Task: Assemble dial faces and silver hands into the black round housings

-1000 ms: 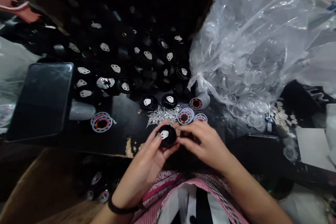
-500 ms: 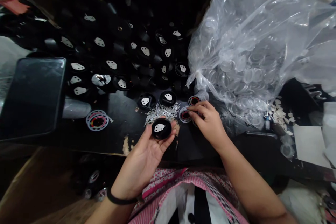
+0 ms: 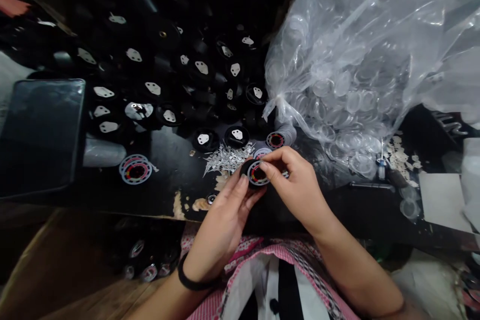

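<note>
My left hand (image 3: 227,210) is closed around a small round black gauge case (image 3: 245,167), just above the table's near part. Over the case's open face lies a printed dial disc (image 3: 254,174) with a coloured ring, its right edge pinched by my right hand (image 3: 296,180). Whether the disc is fully seated I cannot tell. Behind my hands more dial discs (image 3: 262,152) are partly hidden. A heap of thin pale pointers (image 3: 228,159) lies beyond my left hand, near two black cases (image 3: 237,135) with white plates inside.
Many black cases (image 3: 153,88) fill the dark area at the back left. A clear bag (image 3: 337,65) of transparent round covers stands at the back right. Loose dials (image 3: 135,171) lie left, near a dark tablet-like panel (image 3: 41,135). A screwdriver (image 3: 381,170) lies right.
My right hand has lifted a dial disc from the table and brought it left onto the black case. My left hand has moved right and tilted the case toward it.
</note>
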